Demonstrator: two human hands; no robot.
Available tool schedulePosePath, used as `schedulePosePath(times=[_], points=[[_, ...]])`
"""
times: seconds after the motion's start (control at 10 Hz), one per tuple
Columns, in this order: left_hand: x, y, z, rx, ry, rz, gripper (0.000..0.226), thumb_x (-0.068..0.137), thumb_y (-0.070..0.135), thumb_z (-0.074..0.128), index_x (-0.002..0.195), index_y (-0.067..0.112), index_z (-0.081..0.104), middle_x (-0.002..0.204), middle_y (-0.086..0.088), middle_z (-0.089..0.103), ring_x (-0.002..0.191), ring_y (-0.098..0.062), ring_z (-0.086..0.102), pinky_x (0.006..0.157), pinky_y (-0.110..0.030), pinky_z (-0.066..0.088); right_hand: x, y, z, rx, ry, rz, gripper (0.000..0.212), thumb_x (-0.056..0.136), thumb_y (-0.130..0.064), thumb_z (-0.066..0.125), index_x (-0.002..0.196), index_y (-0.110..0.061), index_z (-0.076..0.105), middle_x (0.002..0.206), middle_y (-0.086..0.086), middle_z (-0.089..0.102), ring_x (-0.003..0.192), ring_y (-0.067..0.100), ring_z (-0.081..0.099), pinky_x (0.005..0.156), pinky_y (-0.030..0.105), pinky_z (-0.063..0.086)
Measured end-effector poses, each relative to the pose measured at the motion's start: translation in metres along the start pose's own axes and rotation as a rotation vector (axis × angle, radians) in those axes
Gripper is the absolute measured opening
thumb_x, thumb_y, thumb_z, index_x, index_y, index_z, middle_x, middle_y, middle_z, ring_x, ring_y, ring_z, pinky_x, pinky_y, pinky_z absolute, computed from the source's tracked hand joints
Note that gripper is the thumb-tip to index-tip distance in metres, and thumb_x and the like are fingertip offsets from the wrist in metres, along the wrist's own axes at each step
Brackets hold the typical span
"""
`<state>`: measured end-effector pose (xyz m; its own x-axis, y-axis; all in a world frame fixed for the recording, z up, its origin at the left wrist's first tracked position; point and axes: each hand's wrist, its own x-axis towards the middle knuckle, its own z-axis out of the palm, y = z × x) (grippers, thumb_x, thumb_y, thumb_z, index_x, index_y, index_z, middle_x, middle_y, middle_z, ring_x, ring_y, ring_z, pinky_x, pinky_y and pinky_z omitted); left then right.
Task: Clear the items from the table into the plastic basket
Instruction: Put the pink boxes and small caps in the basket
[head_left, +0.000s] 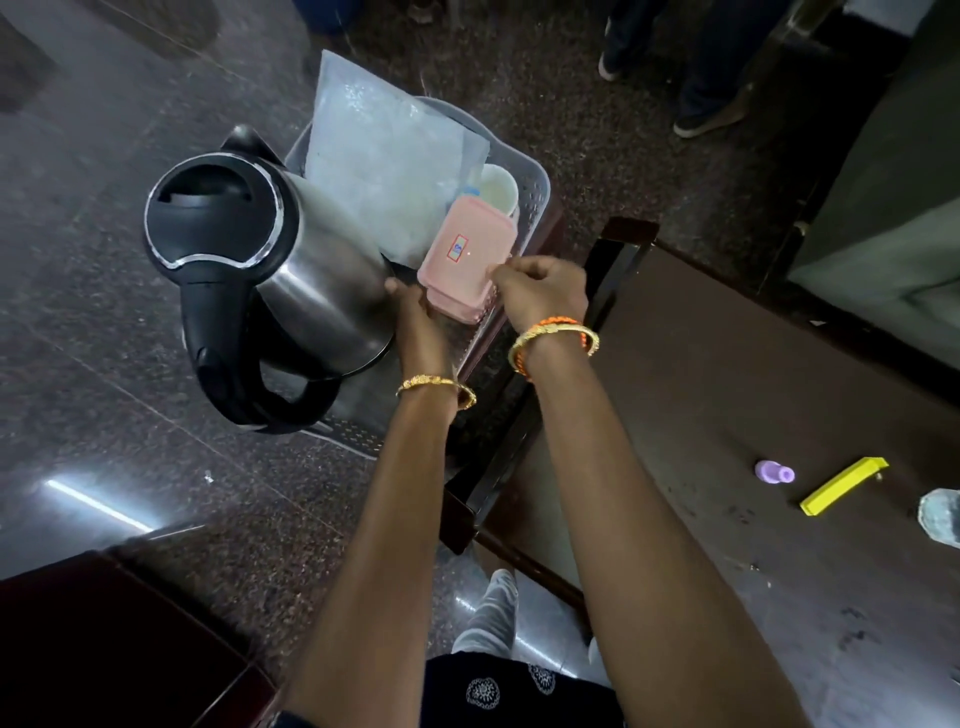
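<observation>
1. We see the table (727, 415) on our right, with the plastic basket (535, 192) just off its corner, lower down.
2. The kettle (270, 270) sits at the basket's left; steel and likely heavy, so we would lift it by the black handle.
3. A clear bag (384, 171) leans inside, soft and slippery.
4. The pink box (467, 260) stands tilted in the basket. Our left hand (410, 306) steadies its lower corner, and our right hand (540, 291) pinches its upper edge. It looks light, stiff and smooth, so we grip the rims.
5. A yellow bar (841, 486) remains on the table.
6. A purple cap (774, 472) lies near it.
</observation>
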<state>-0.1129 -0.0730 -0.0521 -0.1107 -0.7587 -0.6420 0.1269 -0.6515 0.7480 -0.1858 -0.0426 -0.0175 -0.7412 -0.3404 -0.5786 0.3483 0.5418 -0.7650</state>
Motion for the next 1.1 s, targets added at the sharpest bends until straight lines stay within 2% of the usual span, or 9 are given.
schedulePosePath(times=[0.1, 0.2, 0.3, 0.5, 0.6, 0.7, 0.8, 1.0, 1.1], points=[[0.002, 0.0, -0.003, -0.032, -0.004, 0.012, 0.051, 0.098, 0.047, 0.021, 0.094, 0.019, 0.063, 0.102, 0.002, 0.07, 0.066, -0.002, 0.067, 0.058, -0.019, 0.051, -0.01, -0.004, 0.012, -0.107, 0.066, -0.01, 0.003, 0.075, -0.02, 0.067, 0.078, -0.019, 0.068, 0.089, 0.003, 0.068, 0.086, 0.023, 0.065, 0.071, 0.027, 0.049], [0.005, 0.005, -0.003, 0.135, 0.096, 0.055, 0.034, 0.097, 0.028, 0.043, 0.116, 0.003, 0.057, 0.106, -0.013, 0.066, 0.077, -0.017, 0.062, 0.051, -0.018, 0.051, -0.017, -0.007, 0.013, -0.18, 0.025, -0.036, 0.019, 0.08, -0.024, 0.062, 0.096, -0.015, 0.067, 0.102, 0.007, 0.067, 0.093, 0.025, 0.063, 0.078, 0.031, 0.053], [0.01, 0.0, -0.004, 0.165, 0.101, 0.059, 0.025, 0.093, 0.013, 0.051, 0.115, 0.003, 0.057, 0.101, -0.012, 0.063, 0.074, -0.016, 0.061, 0.049, -0.018, 0.052, -0.021, -0.009, 0.008, -0.233, -0.004, -0.077, 0.017, 0.085, -0.025, 0.059, 0.097, -0.014, 0.062, 0.092, 0.003, 0.056, 0.083, 0.019, 0.051, 0.07, 0.026, 0.04], [0.012, -0.001, -0.001, 0.12, 0.123, 0.046, 0.019, 0.089, 0.009, 0.056, 0.105, 0.003, 0.063, 0.099, -0.014, 0.067, 0.076, -0.02, 0.065, 0.063, -0.027, 0.057, -0.025, -0.006, 0.007, -0.223, -0.058, -0.106, 0.017, 0.088, -0.027, 0.058, 0.084, -0.02, 0.043, 0.081, -0.004, 0.042, 0.08, 0.015, 0.04, 0.069, 0.025, 0.03], [0.014, 0.0, 0.0, 0.087, 0.136, 0.025, 0.018, 0.089, 0.009, 0.057, 0.104, 0.003, 0.063, 0.093, -0.01, 0.067, 0.072, -0.018, 0.066, 0.057, -0.025, 0.058, -0.023, -0.003, 0.009, -0.206, -0.021, -0.097, 0.018, 0.086, -0.03, 0.059, 0.082, -0.021, 0.044, 0.075, -0.006, 0.042, 0.078, 0.015, 0.044, 0.068, 0.025, 0.033], [0.015, 0.002, 0.001, 0.112, 0.19, 0.035, 0.025, 0.085, 0.008, 0.062, 0.108, -0.002, 0.061, 0.109, -0.018, 0.068, 0.091, -0.027, 0.067, 0.079, -0.038, 0.058, -0.016, 0.011, 0.011, -0.166, -0.069, -0.031, 0.02, 0.087, -0.027, 0.059, 0.075, -0.016, 0.047, 0.075, 0.0, 0.049, 0.069, 0.008, 0.055, 0.061, 0.02, 0.04], [0.002, 0.002, 0.002, 0.214, 0.293, 0.162, 0.041, 0.08, 0.01, 0.069, 0.116, -0.004, 0.055, 0.119, -0.019, 0.064, 0.108, -0.028, 0.062, 0.094, -0.037, 0.051, -0.016, 0.018, 0.01, -0.109, 0.141, -0.119, 0.029, 0.08, -0.039, 0.061, 0.064, -0.017, 0.05, 0.063, -0.003, 0.053, 0.059, 0.014, 0.056, 0.052, 0.026, 0.042], [-0.057, -0.027, 0.023, 0.453, 0.375, 0.828, 0.035, 0.075, 0.012, 0.072, 0.103, -0.003, 0.058, 0.109, -0.024, 0.056, 0.098, -0.038, 0.056, 0.083, -0.037, 0.051, -0.014, 0.055, -0.032, 0.036, 0.524, -0.275, 0.049, 0.081, -0.02, 0.058, 0.044, -0.019, 0.026, 0.039, -0.002, 0.027, 0.042, 0.015, 0.034, 0.043, 0.028, 0.021], [-0.086, -0.065, 0.042, 0.565, 0.127, 0.964, 0.017, 0.083, 0.01, 0.065, 0.094, 0.0, 0.061, 0.092, -0.018, 0.059, 0.076, -0.029, 0.057, 0.069, -0.03, 0.048, -0.013, 0.084, -0.071, 0.051, 0.627, -0.297, 0.049, 0.081, -0.011, 0.059, 0.047, -0.019, 0.025, 0.039, -0.005, 0.024, 0.049, 0.016, 0.028, 0.047, 0.029, 0.023]])
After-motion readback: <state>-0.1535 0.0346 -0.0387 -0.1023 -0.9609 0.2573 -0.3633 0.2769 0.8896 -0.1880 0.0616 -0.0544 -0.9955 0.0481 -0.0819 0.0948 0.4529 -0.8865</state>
